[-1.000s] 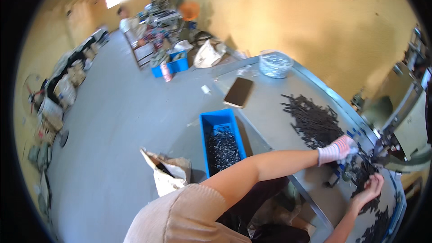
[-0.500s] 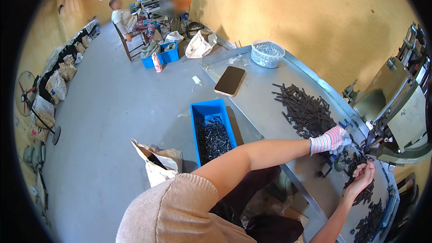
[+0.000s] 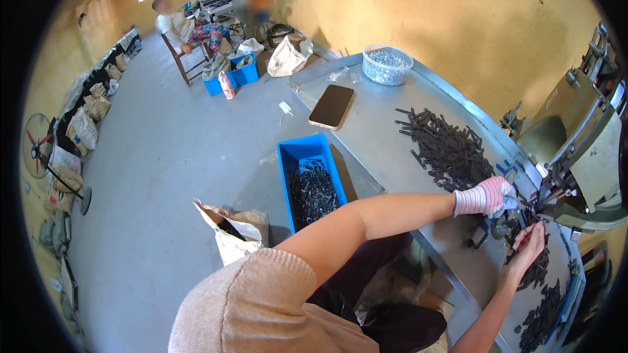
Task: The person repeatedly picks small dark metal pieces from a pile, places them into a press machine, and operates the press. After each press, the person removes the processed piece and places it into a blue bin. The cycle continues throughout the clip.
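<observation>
My left hand [image 3: 490, 197], in a glove with a striped cuff, is closed beside the working point of a bench machine [image 3: 556, 212]. Its fingertips are hidden behind the glove, so what they grip does not show. Bare, my right hand [image 3: 530, 247] reaches up from below to the same spot, its fingers drawn together at the machine's jaw. Anything in those fingers is too small to make out. Black strip-like pieces [image 3: 447, 150] lie heaped on the metal table [image 3: 379, 131] beyond my left hand. More black pieces [image 3: 543, 317] lie near my right forearm.
A phone [image 3: 331, 106] and a round clear tub of small shiny parts [image 3: 387, 65] stand on the table's far part. On the floor are a blue bin [image 3: 281, 176] holding dark pieces and an open white sack [image 3: 239, 242]. A person [image 3: 176, 29] sits on a chair far back.
My right hand has moved slightly up toward the machine's jaw. My left hand has turned a little and stays closed at the machine. The whole view has shifted slightly.
</observation>
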`<move>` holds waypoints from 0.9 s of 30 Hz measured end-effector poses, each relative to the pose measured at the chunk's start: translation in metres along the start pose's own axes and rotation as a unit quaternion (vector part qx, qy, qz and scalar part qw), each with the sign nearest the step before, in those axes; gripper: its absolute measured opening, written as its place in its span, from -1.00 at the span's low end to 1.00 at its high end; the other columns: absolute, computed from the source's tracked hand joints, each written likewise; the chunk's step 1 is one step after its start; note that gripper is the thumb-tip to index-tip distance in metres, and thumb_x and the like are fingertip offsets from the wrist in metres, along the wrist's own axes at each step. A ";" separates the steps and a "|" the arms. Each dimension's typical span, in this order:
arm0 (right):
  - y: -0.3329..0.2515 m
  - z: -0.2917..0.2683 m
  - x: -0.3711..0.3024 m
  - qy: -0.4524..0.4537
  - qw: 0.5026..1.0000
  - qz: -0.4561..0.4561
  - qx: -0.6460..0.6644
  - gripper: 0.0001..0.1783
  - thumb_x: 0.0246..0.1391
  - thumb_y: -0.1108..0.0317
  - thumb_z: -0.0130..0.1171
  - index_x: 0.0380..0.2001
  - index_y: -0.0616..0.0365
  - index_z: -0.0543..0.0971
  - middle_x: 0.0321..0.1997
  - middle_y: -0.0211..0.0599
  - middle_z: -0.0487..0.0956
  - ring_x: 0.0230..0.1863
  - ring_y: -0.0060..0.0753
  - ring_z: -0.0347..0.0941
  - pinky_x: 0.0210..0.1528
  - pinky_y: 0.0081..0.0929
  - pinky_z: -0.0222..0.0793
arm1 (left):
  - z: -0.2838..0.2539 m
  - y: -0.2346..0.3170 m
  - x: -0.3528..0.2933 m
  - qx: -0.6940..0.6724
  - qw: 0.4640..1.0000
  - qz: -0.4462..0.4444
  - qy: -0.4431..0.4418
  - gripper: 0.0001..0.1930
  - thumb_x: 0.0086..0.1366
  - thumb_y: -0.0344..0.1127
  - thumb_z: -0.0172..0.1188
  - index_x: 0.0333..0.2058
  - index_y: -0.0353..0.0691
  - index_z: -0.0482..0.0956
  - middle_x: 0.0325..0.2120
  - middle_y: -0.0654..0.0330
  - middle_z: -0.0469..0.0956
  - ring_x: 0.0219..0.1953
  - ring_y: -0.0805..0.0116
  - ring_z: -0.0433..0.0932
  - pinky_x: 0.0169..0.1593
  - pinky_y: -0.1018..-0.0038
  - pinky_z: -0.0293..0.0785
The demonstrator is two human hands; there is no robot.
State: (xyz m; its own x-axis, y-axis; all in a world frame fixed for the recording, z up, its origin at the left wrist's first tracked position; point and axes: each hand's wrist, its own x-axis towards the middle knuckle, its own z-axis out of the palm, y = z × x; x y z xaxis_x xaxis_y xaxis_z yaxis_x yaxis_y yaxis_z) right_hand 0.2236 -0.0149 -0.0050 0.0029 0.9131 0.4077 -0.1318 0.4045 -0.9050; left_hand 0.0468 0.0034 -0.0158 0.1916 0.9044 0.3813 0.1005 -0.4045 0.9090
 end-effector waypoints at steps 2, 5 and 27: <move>0.001 0.000 0.000 0.003 1.000 -0.013 -0.017 -0.74 0.17 0.19 -0.12 -0.53 0.08 0.29 -0.68 -0.54 0.22 -0.72 -0.79 0.10 -0.71 -0.78 -0.07 | 0.000 -0.003 0.003 0.027 0.999 0.037 0.014 -0.83 0.11 -0.31 0.14 -0.47 -0.32 0.52 -0.78 0.18 0.43 -0.76 0.43 0.39 -0.63 0.48 0.30; 0.000 0.001 0.000 -0.007 0.999 -0.034 -0.041 -0.78 0.18 0.20 -0.14 -0.48 0.08 0.28 -0.66 -0.53 0.22 -0.71 -0.80 0.11 -0.70 -0.79 -0.07 | 0.004 -0.001 0.004 -0.002 0.999 0.041 0.020 -0.87 0.09 -0.33 0.16 -0.51 -0.27 0.51 -0.77 0.20 0.39 -0.74 0.47 0.31 -0.62 0.47 0.27; 0.003 0.001 -0.002 -0.048 0.998 -0.007 -0.035 -0.59 0.12 0.25 -0.03 -0.77 0.05 0.23 -0.81 -0.57 0.16 -0.80 -0.81 -0.02 -0.74 -0.72 -0.22 | 0.001 0.015 -0.010 0.207 0.961 0.180 0.033 -0.75 0.05 -0.10 0.06 -0.37 -0.08 0.55 -0.49 0.09 0.53 -0.41 0.03 0.48 -0.35 0.31 0.41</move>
State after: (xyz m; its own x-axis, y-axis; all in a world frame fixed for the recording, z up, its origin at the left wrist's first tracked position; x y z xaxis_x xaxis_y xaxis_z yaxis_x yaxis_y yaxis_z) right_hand 0.2226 -0.0160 -0.0084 -0.0918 0.8991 0.4280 -0.0627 0.4238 -0.9036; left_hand 0.0477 -0.0120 -0.0065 0.2260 0.6961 0.6814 0.4214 -0.7005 0.5759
